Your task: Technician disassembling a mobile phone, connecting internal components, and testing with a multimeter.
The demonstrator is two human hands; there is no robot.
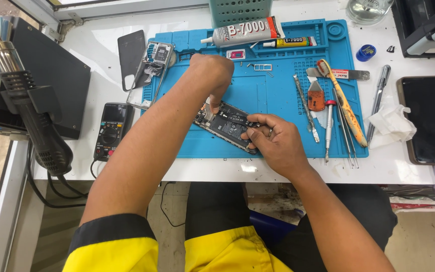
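on the white bench point(278, 171) lies a blue mat point(258, 90), and at its near middle sits the opened phone point(227, 126), tilted so its top points far-left. its back is off: dark boards and shields show inside a thin metal frame. the left hand point(212, 75) reaches in from the left, fingers pinched down on the phone's far-left corner; what sits between the fingertips is too small to tell. the right hand point(275, 141) grips the phone's near-right end, thumb and fingers curled round its edge.

left of the mat stand a black box point(51, 75) with a heat gun point(31, 111) hung before it, then a multimeter point(111, 128). a second phone point(431, 118) lies screen-up at the right edge, a crumpled tissue point(391, 123) just beside it. a dark back cover point(131, 58) and a stripped frame point(152, 70) rest at the mat's far-left corner. two glue tubes point(247, 31) lie along the far edge. right of the hands lie a toothbrush point(343, 103), a screwdriver point(329, 126), tweezers point(305, 106) and a pen point(378, 98), all clear of the phone. a small sim tray point(263, 67) lies far of the right hand.
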